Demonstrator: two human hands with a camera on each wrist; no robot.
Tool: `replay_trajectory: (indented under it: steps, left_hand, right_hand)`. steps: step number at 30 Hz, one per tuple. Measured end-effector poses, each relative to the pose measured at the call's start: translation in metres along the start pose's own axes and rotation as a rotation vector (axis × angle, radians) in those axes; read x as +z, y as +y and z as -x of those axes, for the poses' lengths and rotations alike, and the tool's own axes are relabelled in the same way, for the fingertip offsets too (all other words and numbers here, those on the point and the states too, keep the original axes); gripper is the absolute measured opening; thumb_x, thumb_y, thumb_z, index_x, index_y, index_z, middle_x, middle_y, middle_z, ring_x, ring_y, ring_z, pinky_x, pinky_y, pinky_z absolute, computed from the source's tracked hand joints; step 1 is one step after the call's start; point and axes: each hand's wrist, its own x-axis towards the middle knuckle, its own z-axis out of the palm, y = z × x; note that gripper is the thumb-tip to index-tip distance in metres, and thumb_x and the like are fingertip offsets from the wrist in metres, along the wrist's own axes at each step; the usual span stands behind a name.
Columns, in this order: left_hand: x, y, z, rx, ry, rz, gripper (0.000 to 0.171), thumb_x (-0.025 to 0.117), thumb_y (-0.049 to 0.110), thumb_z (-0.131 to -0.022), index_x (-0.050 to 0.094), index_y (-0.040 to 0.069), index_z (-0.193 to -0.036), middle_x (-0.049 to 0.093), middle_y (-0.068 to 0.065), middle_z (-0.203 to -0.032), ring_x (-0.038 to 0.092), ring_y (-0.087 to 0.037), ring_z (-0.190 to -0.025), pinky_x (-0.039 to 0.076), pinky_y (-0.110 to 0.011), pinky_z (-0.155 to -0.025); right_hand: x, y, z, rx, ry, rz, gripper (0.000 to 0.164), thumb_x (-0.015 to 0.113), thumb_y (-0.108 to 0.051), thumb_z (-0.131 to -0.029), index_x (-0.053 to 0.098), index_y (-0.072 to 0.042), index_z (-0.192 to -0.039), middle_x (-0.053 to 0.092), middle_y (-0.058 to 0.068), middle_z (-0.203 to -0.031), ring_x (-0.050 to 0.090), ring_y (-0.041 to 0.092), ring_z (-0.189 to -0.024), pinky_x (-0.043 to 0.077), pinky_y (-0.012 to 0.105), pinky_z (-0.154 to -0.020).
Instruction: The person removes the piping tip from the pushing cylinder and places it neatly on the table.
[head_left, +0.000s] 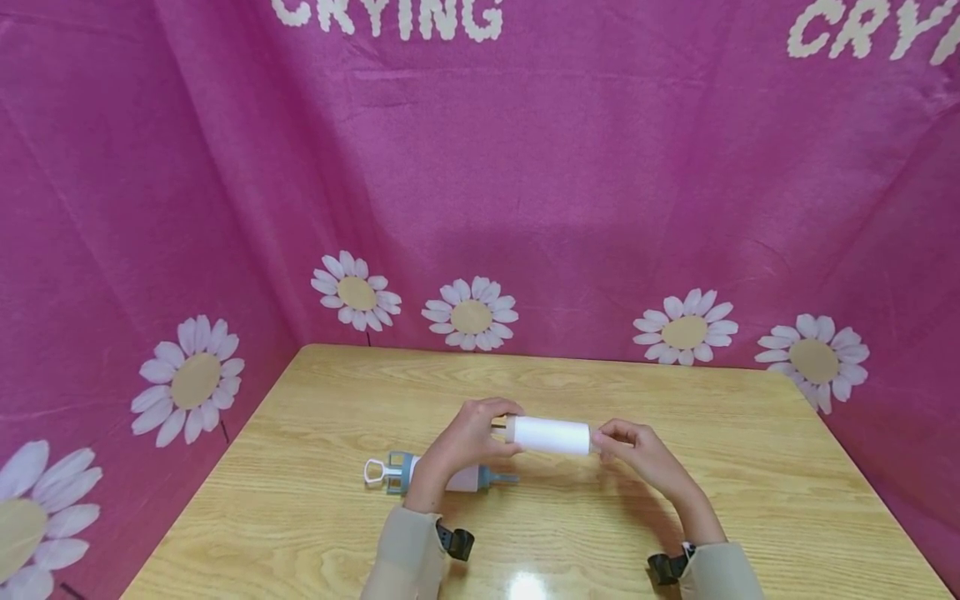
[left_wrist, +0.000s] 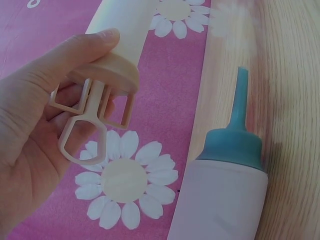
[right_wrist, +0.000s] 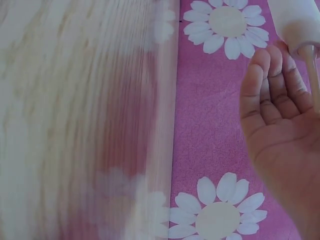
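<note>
A white plunger syringe with beige ends (head_left: pixel 552 435) is held crosswise above the table, between both hands. My left hand (head_left: pixel 471 435) grips its collar end, thumb along the white barrel. In the left wrist view, its looped pull handle (left_wrist: pixel 82 140) points back toward the palm. My right hand (head_left: pixel 643 454) pinches the nozzle end with thumb and fingertips. Seen from the right wrist, the nozzle (right_wrist: pixel 312 75) runs down past the fingers. A second syringe with blue-green ends (head_left: pixel 465 479) lies on the table beneath the left forearm, partly covered by it.
The wooden table (head_left: pixel 555 542) meets a magenta cloth backdrop (head_left: pixel 525 167) with daisies at its back and sides. Dark bands with small black devices (head_left: pixel 459 543) sit on both wrists.
</note>
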Motion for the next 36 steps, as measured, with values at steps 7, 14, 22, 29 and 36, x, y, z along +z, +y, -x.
replay_trajectory:
  steps: [7,14,22,29,36]
  left_hand:
    - [-0.0021,-0.0008,0.0001,0.007,-0.001,-0.005,0.039,0.083,0.019,-0.079,0.067,0.010,-0.114,0.071,-0.004,-0.116,0.066,-0.016,-0.100,0.057,-0.028,-0.084]
    - [-0.0034,-0.0017,-0.0013,0.004,-0.012,-0.011,0.039,0.082,0.020,-0.079,0.067,0.011,-0.113,0.071,-0.004,-0.115,0.066,-0.015,-0.098,0.056,-0.024,-0.081]
    - [-0.0034,-0.0031,-0.0013,-0.016,-0.021,-0.006,0.039,0.082,0.021,-0.079,0.067,0.012,-0.114,0.071,-0.003,-0.116,0.065,-0.015,-0.099,0.056,-0.025,-0.082]
    - [-0.0028,-0.0032,0.0009,-0.019,-0.016,0.001,0.039,0.082,0.021,-0.079,0.068,0.011,-0.114,0.070,-0.004,-0.117,0.065,-0.015,-0.098,0.056,-0.026,-0.082]
    - [-0.0019,-0.0036,0.0021,-0.036,-0.016,0.011,0.040,0.082,0.021,-0.080,0.067,0.012,-0.116,0.070,-0.003,-0.118,0.065,-0.015,-0.100,0.056,-0.025,-0.084]
  right_hand:
    - [0.0020,0.0031,-0.0003,-0.044,0.007,-0.039,0.025,0.066,-0.021,-0.094,0.062,-0.001,-0.108,0.064,0.015,-0.113,0.062,0.005,-0.100,0.055,0.030,-0.084]
    - [0.0020,0.0032,0.0007,-0.097,0.038,-0.008,0.029,0.073,-0.018,-0.088,0.061,-0.006,-0.111,0.063,0.011,-0.115,0.061,0.007,-0.105,0.054,0.027,-0.085]
    - [0.0035,0.0045,-0.0008,-0.156,0.080,0.051,0.031,0.077,-0.017,-0.085,0.061,-0.011,-0.111,0.064,0.006,-0.112,0.060,0.003,-0.102,0.050,0.026,-0.090]
    - [0.0056,0.0039,0.0004,-0.185,0.088,0.031,0.034,0.077,-0.013,-0.083,0.061,-0.009,-0.113,0.064,0.003,-0.111,0.059,-0.002,-0.102,0.050,0.022,-0.092]
    - [0.0044,-0.0027,0.0028,-0.102,0.089,-0.004,0.029,0.052,-0.017,-0.102,0.058,0.006,-0.117,0.064,0.010,-0.110,0.058,-0.003,-0.095,0.051,0.021,-0.085]
